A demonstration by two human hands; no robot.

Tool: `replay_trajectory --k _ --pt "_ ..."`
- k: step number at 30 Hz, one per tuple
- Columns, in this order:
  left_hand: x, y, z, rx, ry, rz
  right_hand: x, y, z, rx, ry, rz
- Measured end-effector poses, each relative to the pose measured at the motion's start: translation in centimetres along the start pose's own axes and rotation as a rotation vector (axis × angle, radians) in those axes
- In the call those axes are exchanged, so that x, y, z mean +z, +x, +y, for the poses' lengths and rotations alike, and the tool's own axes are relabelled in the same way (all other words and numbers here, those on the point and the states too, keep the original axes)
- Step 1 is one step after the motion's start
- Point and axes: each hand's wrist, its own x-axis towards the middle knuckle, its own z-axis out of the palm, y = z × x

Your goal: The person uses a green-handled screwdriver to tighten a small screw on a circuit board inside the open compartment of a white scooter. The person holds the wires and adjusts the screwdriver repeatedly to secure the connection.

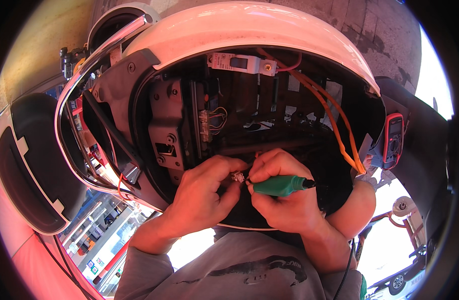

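My left hand (207, 187) pinches a small whitish wire connector (237, 176) between thumb and fingers. Close beside it, my right hand (284, 200) is closed around a green-handled tool (278, 185) with a black end. The tool's thin tip points at the connector; whether it touches, I cannot tell. Both hands are over the front edge of an open compartment in a scooter body (259, 25). Inside, left of centre, a terminal strip (204, 125) carries several thin wires.
A white circuit breaker (242, 63) hangs under the compartment's far rim. Thick orange cables (334, 117) run from it to the right. A red and black multimeter (392, 140) rests at the right, and a chrome rail (59, 115) curves along the left. Bare skin (357, 202) shows beside my right forearm.
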Motion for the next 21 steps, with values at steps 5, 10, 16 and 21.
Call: replay_trajectory --k 5,10,16,21 --pt "-0.1 0.2 0.1 0.014 0.036 -0.008 -0.1 -0.4 0.2 0.134 0.101 0.104" --pt "0.1 0.2 0.6 -0.110 -0.038 0.022 0.2 -0.1 0.2 0.167 0.307 0.215" --pt "0.6 0.3 0.5 -0.215 0.013 0.074 -0.5 0.7 -0.3 0.195 0.165 0.215" --pt "1.8 0.8 -0.2 -0.138 0.152 0.219 -0.8 0.8 -1.4 0.107 0.128 0.173"
